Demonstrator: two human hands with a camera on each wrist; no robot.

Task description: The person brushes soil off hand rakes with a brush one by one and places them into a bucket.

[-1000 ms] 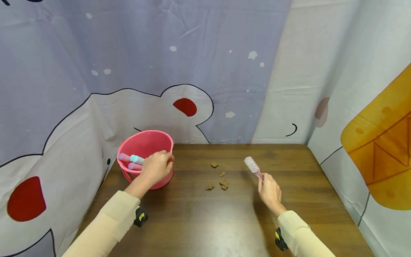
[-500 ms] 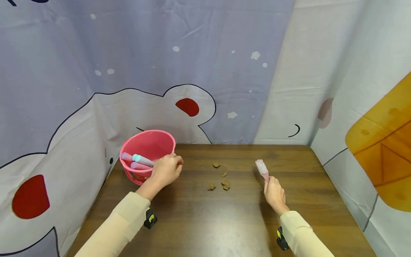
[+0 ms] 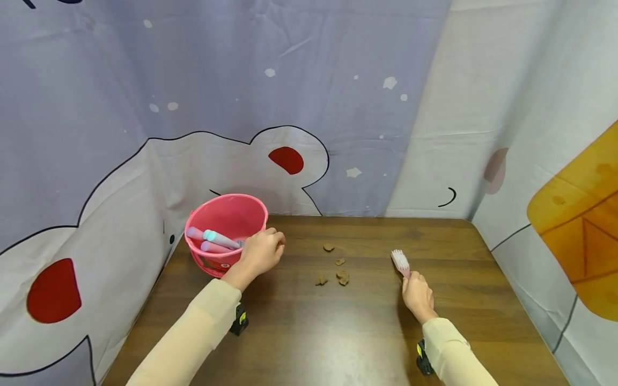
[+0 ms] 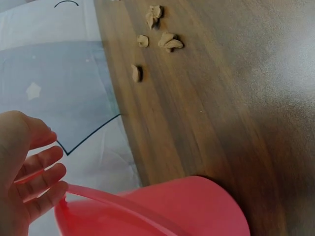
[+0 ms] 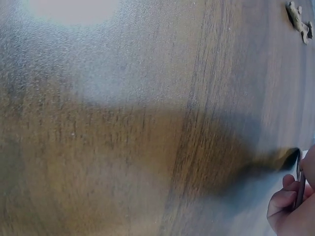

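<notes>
My left hand [image 3: 263, 251] is at the right side of the pink bucket [image 3: 205, 268], its fingers loosely bent with nothing between them. In the left wrist view its fingertips are right by the end of the bucket's handle [image 4: 110, 198]. Pastel sticks [image 3: 222, 239] with rounded mint and lilac ends lean inside the bucket. On the right, my right hand [image 3: 418, 295] grips a pink brush [image 3: 400, 261] by its handle, the white-bristled head pointing away from me, low over the table. Several brown crumpled bits [image 3: 342, 277] lie between the two hands.
The brown wood-grain table [image 3: 309, 343] ends at a printed fabric backdrop [image 3: 338, 107] behind and at both sides. The bucket stands at the far left corner near the fabric. Black wrist cameras [image 3: 239, 320] sit at both cuffs.
The left hand has shifted right, away from the bucket's opening. The right hand has drawn slightly back with the brush, whose head has swung right and lower. The head view has turned slightly left.
</notes>
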